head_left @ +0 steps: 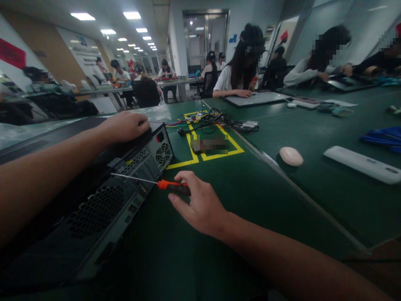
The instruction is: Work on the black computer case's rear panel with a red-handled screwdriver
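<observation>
A black desktop computer case (40,138) lies on the green table at my left, its grey rear panel with fan grille, vents and ports turned toward the right. My left hand (127,126) rests on top of the case near its rear corner, fingers curled at the edge; its fingertips are partly hidden. In my right hand (200,200) is a screwdriver (167,184) with an orange and black handle, held between thumb and fingers. Its long thin shaft points left, in front of the rear panel. Whether the tip touches the case I cannot tell.
Beyond the case, a tangle of cables (219,119) and a blurred dark object (211,144) lie by yellow tape (224,155). Further right are a pale rounded object (291,156), a long white device (360,164) and blue cloth (384,139). People work across the table.
</observation>
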`<action>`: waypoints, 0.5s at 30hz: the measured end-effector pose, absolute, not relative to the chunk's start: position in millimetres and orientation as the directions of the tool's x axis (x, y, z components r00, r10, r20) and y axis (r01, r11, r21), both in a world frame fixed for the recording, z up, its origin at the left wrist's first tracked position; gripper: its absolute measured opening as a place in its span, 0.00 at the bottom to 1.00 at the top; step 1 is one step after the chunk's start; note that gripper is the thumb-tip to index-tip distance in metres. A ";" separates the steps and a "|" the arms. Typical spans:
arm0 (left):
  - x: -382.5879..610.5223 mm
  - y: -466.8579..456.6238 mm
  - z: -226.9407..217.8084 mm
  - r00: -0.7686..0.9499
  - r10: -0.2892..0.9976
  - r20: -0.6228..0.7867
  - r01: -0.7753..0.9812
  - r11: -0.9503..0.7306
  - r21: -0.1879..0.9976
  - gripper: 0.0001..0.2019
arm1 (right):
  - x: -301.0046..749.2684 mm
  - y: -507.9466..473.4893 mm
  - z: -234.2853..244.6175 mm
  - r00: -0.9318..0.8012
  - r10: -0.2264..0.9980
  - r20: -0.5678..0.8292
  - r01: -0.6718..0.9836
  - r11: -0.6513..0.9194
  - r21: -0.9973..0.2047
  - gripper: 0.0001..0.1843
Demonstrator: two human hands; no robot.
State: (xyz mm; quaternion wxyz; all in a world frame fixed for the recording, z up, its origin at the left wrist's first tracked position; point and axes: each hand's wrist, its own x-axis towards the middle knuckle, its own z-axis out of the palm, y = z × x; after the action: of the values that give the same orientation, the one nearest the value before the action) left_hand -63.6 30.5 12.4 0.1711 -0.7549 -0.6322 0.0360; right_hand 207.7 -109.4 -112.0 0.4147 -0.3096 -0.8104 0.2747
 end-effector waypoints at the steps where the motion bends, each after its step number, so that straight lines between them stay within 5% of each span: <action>1: -63.4 30.2 12.7 0.195 0.967 0.163 0.942 -0.138 -0.307 0.25 | 208.0 -109.5 -111.7 -0.464 0.734 0.496 0.279 0.653 -0.704 0.14; 15: -63.8 29.8 14.1 0.188 0.971 0.150 0.939 -0.133 -0.316 0.24 | 210.5 -106.9 -110.8 -0.517 0.712 0.474 0.290 0.667 -0.686 0.10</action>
State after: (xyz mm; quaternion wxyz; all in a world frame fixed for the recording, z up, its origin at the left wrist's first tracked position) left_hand -63.8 29.8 14.1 0.1719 -0.7511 -0.6357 0.0454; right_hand 210.5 -106.9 -110.8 0.3867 -0.3030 -0.8271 0.2731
